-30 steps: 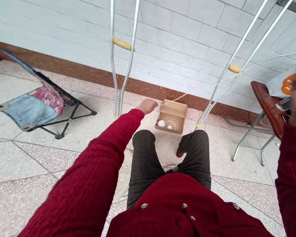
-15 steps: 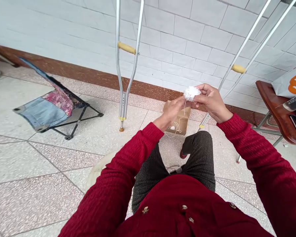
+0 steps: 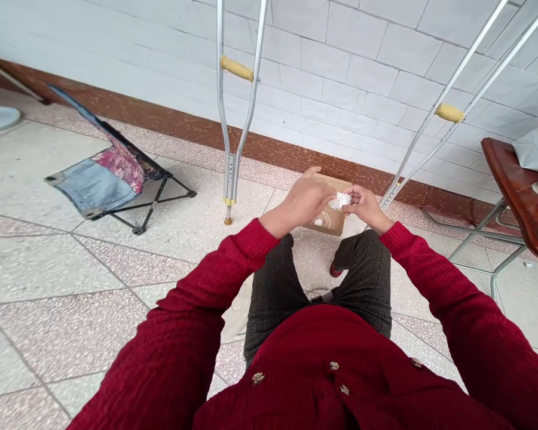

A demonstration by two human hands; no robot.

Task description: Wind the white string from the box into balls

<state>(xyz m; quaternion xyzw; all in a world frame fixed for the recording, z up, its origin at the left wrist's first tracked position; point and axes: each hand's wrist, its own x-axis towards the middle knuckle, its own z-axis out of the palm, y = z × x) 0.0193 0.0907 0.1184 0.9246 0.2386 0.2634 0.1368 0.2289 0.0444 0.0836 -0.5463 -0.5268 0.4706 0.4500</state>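
Note:
Both my hands meet in front of my knees, above a small open cardboard box (image 3: 329, 221) on the floor. My right hand (image 3: 364, 206) is closed around a white fluffy pompom (image 3: 342, 200). My left hand (image 3: 305, 200) has its fingers curled and pinched against the same pompom from the left. Inside the box a small white ball and some thread show. My legs in dark trousers and my red sleeves fill the lower part of the view.
Two aluminium crutches lean on the white tiled wall, one (image 3: 233, 119) to the left of the box, one (image 3: 439, 113) to the right. A folding fabric stool (image 3: 112, 176) stands at left. A brown chair (image 3: 517, 191) with a bag stands at right.
My right hand came in from the chair at the right and my left hand drew back from the box. Both then lowered together with the pompom.

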